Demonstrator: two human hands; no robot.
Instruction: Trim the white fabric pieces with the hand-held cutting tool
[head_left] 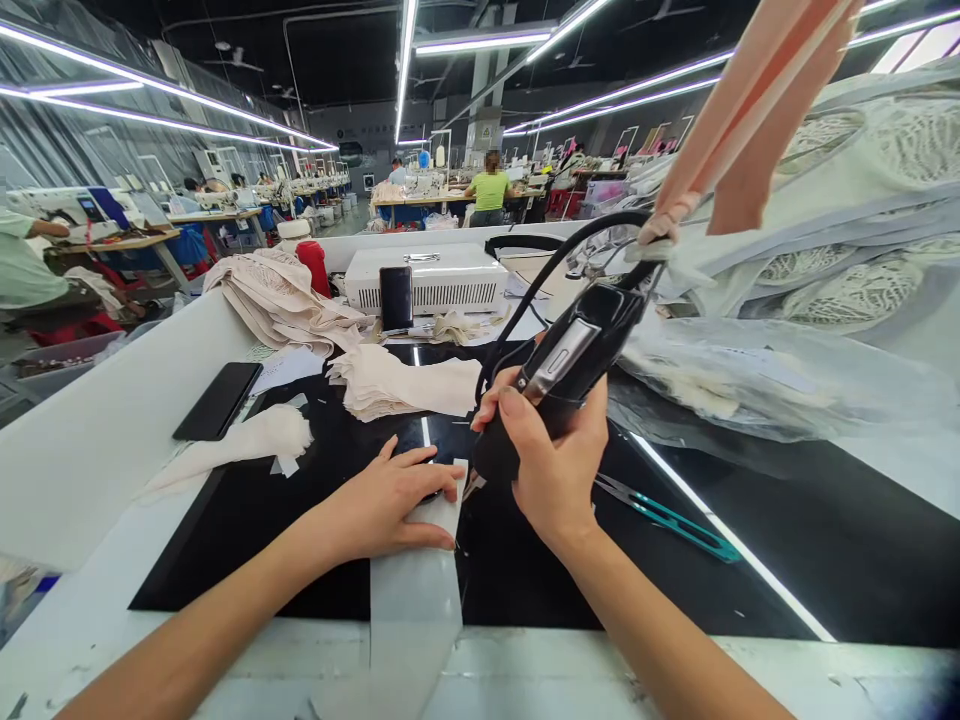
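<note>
My right hand [559, 460] is wrapped round a black corded hand tool [581, 345] with a silver plate on its side; its exact kind I cannot make out. The tool tilts down to the left, its lower end close to a translucent white strip [416, 590]. Pink fabric bands [720, 130] are tied at its upper end. With fingers spread, my left hand [394, 495] lies flat on the strip, which runs over a black glossy board [300, 560] to the front edge. Right of my right hand lie teal-handled thread snips [675, 525].
Behind my hands is a stack of cream fabric pieces [412, 385]. A phone [220, 402] lies at left; another phone [396, 298] leans on a white vented box [427, 275] near a red thread cone [313, 267]. Plastic-bagged lace pieces [787, 375] fill the right. People sit at sewing tables beyond.
</note>
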